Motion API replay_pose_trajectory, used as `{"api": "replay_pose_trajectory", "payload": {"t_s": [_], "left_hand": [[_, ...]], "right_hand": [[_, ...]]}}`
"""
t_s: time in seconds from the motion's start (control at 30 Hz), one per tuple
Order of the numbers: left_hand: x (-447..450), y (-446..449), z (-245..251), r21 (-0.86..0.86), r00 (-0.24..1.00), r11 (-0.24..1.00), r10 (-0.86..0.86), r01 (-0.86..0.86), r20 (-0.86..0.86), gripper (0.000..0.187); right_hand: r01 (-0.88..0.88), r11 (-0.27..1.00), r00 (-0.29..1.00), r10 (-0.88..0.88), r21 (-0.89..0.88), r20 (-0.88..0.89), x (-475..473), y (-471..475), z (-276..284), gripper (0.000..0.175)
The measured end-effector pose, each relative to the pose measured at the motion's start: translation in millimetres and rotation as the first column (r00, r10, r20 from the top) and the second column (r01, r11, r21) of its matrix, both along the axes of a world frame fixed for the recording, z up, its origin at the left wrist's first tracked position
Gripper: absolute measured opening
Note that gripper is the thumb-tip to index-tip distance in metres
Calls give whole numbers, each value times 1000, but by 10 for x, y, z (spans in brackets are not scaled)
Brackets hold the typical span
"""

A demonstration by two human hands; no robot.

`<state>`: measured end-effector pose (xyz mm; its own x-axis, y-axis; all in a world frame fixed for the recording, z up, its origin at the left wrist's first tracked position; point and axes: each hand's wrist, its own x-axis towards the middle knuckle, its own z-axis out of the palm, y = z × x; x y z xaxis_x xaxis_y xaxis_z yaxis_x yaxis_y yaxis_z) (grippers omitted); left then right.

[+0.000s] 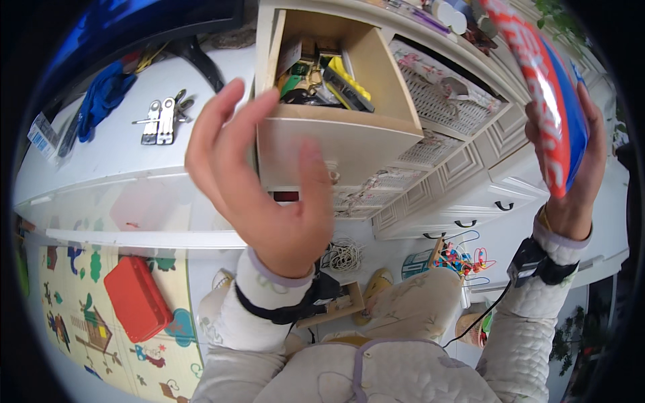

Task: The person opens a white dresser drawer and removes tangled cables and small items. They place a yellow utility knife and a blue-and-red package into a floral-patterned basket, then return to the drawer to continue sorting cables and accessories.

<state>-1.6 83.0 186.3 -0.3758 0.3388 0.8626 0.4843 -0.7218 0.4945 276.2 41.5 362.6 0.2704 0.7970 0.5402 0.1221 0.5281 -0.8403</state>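
My left hand (267, 191) is raised before the pulled-out wooden drawer (342, 136), fingers spread and slightly blurred, holding nothing. Whether its fingertips touch the drawer front cannot be told. Inside the drawer lie small boxes (302, 55), a yellow and dark grey item (347, 83) and other small things. At the right, my right hand (579, 151) grips a shiny red and blue plastic packet (554, 101) that bears large white lettering. The packet is held upright above the white cabinet (473, 161). Its contents are hidden.
Metal clips (165, 121) and a blue cloth (103, 98) lie on the white desk (201, 136) beside a monitor (146, 30). Wicker-front drawers (448, 88) adjoin the open one. Below are a red case (137, 299), coiled cable (345, 254), a cardboard box (352, 299) and a bead maze toy (458, 259).
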Motion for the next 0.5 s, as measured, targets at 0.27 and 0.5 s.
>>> {"api": "replay_pose_trajectory", "payload": {"t_s": [0.27,0.5], "left_hand": [[535,16,-337,124,994,987,-93,99,-51,46],[291,268,-267,-44,942,949,-314,311,-117,76]], "right_hand": [[116,969,500,135,-220,856,361,228,-331,40],[39,991,372,105,-129,922,446,773,-881,45]]}}
